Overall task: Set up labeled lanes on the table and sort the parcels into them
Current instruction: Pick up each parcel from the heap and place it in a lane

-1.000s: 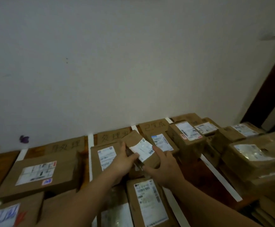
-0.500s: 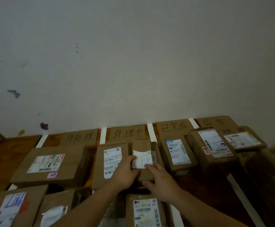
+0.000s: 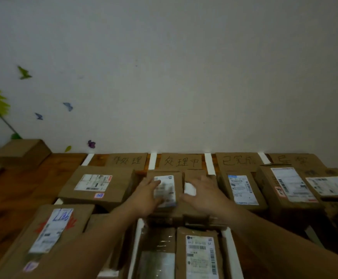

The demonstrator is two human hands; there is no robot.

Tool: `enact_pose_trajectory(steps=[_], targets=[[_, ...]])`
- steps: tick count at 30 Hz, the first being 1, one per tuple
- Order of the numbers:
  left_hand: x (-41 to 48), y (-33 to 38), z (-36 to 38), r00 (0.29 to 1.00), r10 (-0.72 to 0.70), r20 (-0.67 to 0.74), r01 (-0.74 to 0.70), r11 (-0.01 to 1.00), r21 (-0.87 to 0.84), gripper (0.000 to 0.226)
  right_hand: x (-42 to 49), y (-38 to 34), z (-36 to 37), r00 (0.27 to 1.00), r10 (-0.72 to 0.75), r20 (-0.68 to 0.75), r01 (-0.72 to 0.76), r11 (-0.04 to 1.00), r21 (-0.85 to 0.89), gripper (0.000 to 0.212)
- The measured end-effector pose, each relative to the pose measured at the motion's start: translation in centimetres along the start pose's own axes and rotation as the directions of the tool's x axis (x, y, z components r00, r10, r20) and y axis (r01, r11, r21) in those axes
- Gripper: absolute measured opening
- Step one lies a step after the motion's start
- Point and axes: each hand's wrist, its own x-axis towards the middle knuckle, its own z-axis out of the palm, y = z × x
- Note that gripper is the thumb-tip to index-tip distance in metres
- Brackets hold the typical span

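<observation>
**Q:** Cardboard parcel in the second lane, by the table's far edge. Why both hands?
**A:** Left hand and right hand lie flat, fingers straight, apparently squaring it beneath the lane card.

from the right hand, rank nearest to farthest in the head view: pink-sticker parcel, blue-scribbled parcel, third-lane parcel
1. third-lane parcel, just right of the right hand
2. pink-sticker parcel, first lane, left
3. blue-scribbled parcel, near left corner
</observation>
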Motion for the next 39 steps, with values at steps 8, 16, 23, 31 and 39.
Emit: enact_pose_trajectory(steps=[8, 16, 23, 31, 39], targets=[[-10.1, -14.1, -11.1, 0.983, -0.182, -0.030, 0.183, 0.981, 0.061, 0.066, 0.9, -16.1, 5.0, 0.960, -0.254, 0.121, 0.272, 0.947, -0.169, 0.060], [-21.6, -31.3, -22.2, 0.939, -0.334, -0.083, 0.339, 0.938, 0.071, 0.066, 2.2, -34.5, 16.6, 0.880, -0.428, 0.205, 0.468, 0.856, -0.221, 0.050], [-27.6, -42.7, -29.6, 0.853, -0.507, -0.125, 0.487, 0.859, -0.158, 0.068, 5.3, -45.6, 23.5, 0.852, -0.437, 0.287, 0.498, 0.845, -0.194, 0.063], [-24.9, -52.7, -35.3, 0.815, -0.563, -0.139, 0.534, 0.822, -0.201, 0.067, 14.7, -54.7, 29.9, 0.848, -0.437, 0.299, 0.499, 0.849, -0.173, 0.064], [-20.6, -63.5, -42.6, 0.771, -0.620, -0.145, 0.592, 0.782, -0.198, 0.064, 24.4, -64.3, 38.1, 0.850, -0.384, 0.361, 0.422, 0.906, -0.029, 0.061]])
